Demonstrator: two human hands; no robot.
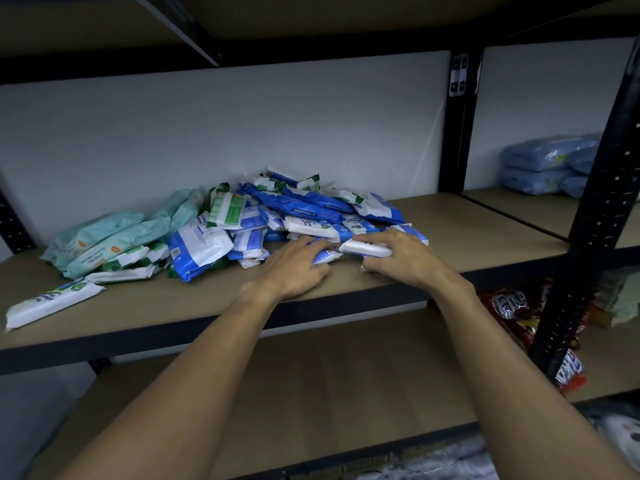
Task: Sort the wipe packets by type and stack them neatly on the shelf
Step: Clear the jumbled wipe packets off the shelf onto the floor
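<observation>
Fingers [309,242] curled: your left hand [294,268] grips a blue-and-white plastic packet [325,257], right hand [401,259] a white plastic packet [369,251], near the tan shelf's [467,230] front edge; lift them separately.

Heap of wipe packets [277,216], mostly blue-and-white with some green-and-white, too overlapped for an exact total. Left of the heap: at least four pale teal packets [114,237]; farther left, one lone white packet [52,301]. At the heap's near edge: two hands, the left hand [294,268] gripping one blue-and-white packet [325,257], the right hand [401,258] gripping one small white packet [367,250]. Far right of the heap, past one black upright [457,133]: about four blue bulk packs [547,164]. Below and right of the heap: at least two red snack bags [509,306]
</observation>
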